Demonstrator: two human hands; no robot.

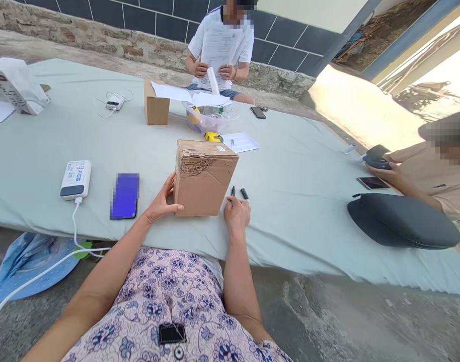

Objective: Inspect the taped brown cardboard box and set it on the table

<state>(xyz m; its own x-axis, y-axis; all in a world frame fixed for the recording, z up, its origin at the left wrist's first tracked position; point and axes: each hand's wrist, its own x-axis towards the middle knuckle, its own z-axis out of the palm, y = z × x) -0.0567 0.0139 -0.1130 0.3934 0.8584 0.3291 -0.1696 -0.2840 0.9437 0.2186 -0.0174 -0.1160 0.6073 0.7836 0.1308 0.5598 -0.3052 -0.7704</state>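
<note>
A brown cardboard box (pixel 202 188) stands upright on the cloth-covered table in front of me, with dark scribbled lines across the upper part of its near face. My left hand (pixel 164 203) grips the box's left side, thumb on the near face and fingers behind the edge. To the right of the box, my right hand (pixel 237 213) rests on the table, its fingers closed around a black marker (pixel 233 192) whose tip points away from me. The marker's loose black cap (pixel 244 193) lies just beyond that hand.
A phone (pixel 125 196) and a white power bank (pixel 75 180) with a cable lie on the left. Behind the box are a yellow tape measure (pixel 214 137), a plastic basin (pixel 211 123) and a smaller carton (pixel 157 108). A black case (pixel 403 221) sits right. Two people sit around the table.
</note>
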